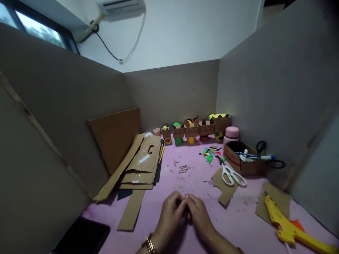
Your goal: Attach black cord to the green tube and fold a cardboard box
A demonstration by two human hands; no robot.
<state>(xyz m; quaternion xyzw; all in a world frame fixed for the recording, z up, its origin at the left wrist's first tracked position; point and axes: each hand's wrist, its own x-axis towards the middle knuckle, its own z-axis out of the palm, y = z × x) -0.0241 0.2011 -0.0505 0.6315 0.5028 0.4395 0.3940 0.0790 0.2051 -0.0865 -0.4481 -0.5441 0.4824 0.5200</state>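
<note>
My left hand (171, 211) and my right hand (198, 213) meet fingertip to fingertip low in the middle of the view, just above the pink tabletop (190, 183). Both are closed, thumbs and fingers pinched together; whatever lies between them is hidden. Beyond them lie small cardboard scraps (183, 169). To the right, white-handled scissors (231, 176) rest on a cut cardboard piece (225, 190) with a curved notch. A cardboard strip (131, 211) lies left of my hands.
Flattened cardboard (144, 155) is stacked left, with a dark phone-like slab (82, 236) nearer. A yellow glue gun (284, 224) lies right, by a box of pens (242, 162) and a pink bottle (232, 133). Several cardboard animal-faced figures (191, 131) line the back; coloured scraps (209, 155) lie before them.
</note>
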